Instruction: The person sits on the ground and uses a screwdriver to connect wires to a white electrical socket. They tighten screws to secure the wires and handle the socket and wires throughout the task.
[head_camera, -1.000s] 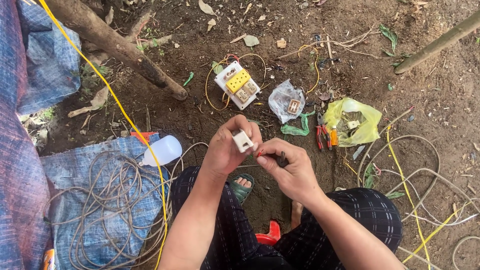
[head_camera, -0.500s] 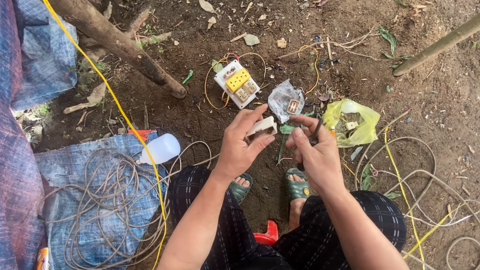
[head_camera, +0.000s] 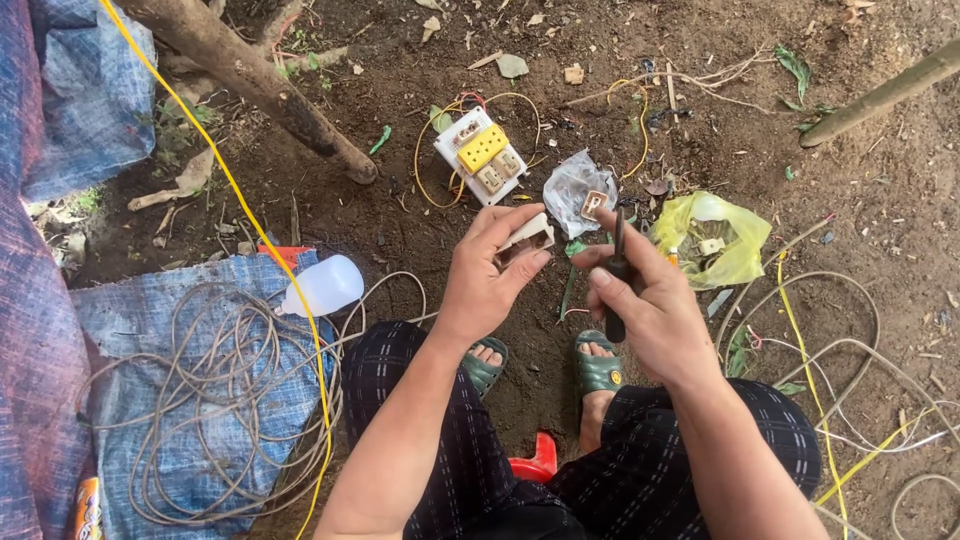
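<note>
1. A view looking down from a person's head onto their two bare hands, held over bare brown soil (head_camera: 420, 250) scattered with dry leaves and wire scraps.
2. The left hand (head_camera: 487, 280) is curled closed around a small white plastic socket part (head_camera: 527, 240), pinched between thumb and fingers with its hollow side facing up.
3. The right hand (head_camera: 650, 310) is closed around a dark-handled screwdriver (head_camera: 617, 275), held roughly upright, its shaft pointing away from the person. The two hands are close together but not touching.
4. Just beyond the hands, on the ground, lies a white switch board with a yellow centre module (head_camera: 482, 155), with thin yellow wire (head_camera: 425, 165) looping around it.
5. To the right of that board is a clear plastic bag (head_camera: 570, 190) holding a small socket piece, and further right a yellow plastic bag (head_camera: 730, 245) with small parts inside.
6. Below the hands, the person's feet in green sandals (head_camera: 595, 365) rest on the soil; their legs are in dark checked trousers (head_camera: 420, 400). A red object (head_camera: 535, 465) shows between the legs; what it is cannot be told.
7. To the left, a blue woven tarp (head_camera: 110, 330) carries a large coil of grey cable (head_camera: 200, 400) and a white plastic bottle (head_camera: 325, 285) lying on its side.
8. A long yellow cord (head_camera: 250, 210) runs diagonally across the tarp, and a rough tree branch (head_camera: 260, 80) lies at the upper left.
9. More grey and yellow cables (head_camera: 850, 340) curve over the ground at the right.
</note>
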